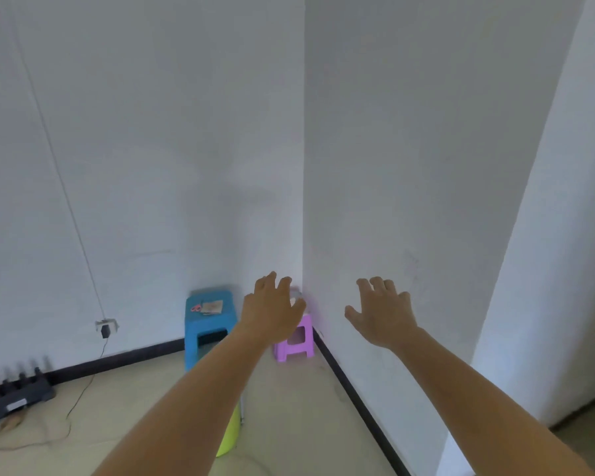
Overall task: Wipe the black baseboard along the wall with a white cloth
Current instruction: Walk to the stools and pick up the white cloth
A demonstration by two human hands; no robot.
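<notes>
I count my two hands, the left hand [272,309] and the right hand [382,314], both bare with fingers spread and nothing in them. There are two plastic stools in the corner, one blue stool [209,321] and one smaller purple stool [298,341]. I see one black baseboard [358,396] run along each of two walls, one wall socket [106,326], and one yellow-green object [229,438] under my left forearm.

Both bare arms outstretched, left hand [272,309] and right hand [382,312] empty, fingers spread.
</notes>
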